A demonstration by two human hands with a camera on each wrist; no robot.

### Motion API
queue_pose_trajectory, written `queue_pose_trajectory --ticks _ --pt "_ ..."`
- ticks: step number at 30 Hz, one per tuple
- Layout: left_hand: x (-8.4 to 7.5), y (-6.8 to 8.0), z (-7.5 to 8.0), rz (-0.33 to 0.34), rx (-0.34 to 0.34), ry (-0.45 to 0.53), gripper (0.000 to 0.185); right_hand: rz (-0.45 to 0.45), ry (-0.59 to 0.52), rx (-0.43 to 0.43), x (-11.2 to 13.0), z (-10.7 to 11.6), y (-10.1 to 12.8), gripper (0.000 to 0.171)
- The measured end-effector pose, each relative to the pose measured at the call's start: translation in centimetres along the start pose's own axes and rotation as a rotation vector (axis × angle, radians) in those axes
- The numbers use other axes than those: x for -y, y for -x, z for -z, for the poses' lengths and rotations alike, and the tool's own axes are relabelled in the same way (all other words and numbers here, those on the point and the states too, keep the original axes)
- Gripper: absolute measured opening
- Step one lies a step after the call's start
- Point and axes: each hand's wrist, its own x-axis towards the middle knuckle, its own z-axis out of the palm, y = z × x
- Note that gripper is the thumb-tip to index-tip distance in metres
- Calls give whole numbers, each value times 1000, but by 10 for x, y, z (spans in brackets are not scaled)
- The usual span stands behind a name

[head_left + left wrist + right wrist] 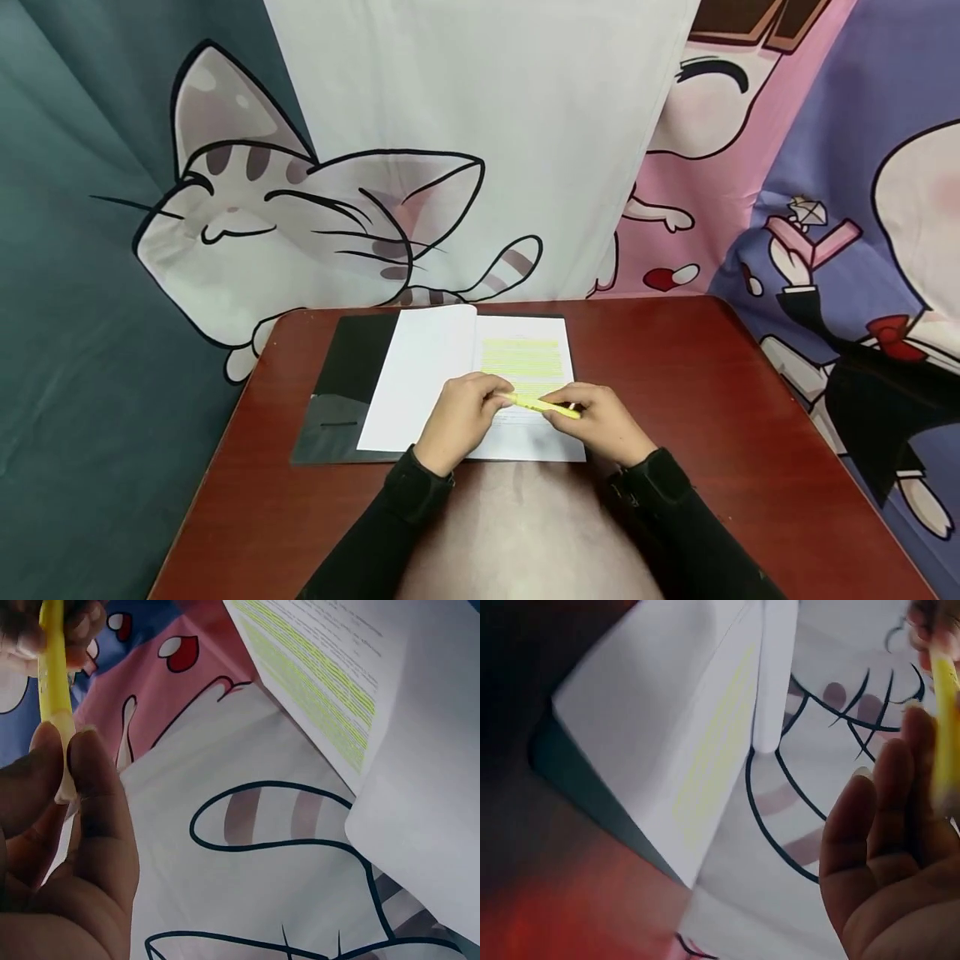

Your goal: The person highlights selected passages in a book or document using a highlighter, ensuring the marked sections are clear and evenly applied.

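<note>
A yellow highlighter [531, 403] is held level between both hands, above the lower part of a printed page [558, 446]. My left hand [459, 417] pinches its pale, narrower end between thumb and forefinger, as the left wrist view shows up close. At the yellow body's other end, my right hand [603, 423] grips with thumb and fingertips. Several fingers [847, 825] of that hand are spread out beside the pen in the right wrist view. Rows of text on the page carry yellow highlighting [522, 357].
The page belongs to an open stack of white sheets, whose blank left leaf [420, 375] is turned over. Beneath lies a dark folder [337, 417] on the reddish-brown table [675, 358]. Cartoon-printed cloth [480, 83] hangs behind the table and at its sides.
</note>
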Motion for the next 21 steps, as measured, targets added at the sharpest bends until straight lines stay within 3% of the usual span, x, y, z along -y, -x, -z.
queue_pose_trajectory --ticks 3,6,10,16,21 --pt "2 -8 3 3 -11 -1 17 18 110 12 6 0 -8 15" --pt "4 -12 5 1 -14 -25 25 4 147 29 7 -3 -15 12" --pt "7 -10 3 3 -6 -108 39 -113 154 45 -11 3 -25 11" --pt "14 8 -4 32 66 -225 42 -433 159 -37 -62 37 -39 23" --pt "18 30 -19 5 153 -314 43 -558 227 -128 -139 64 -54 29"
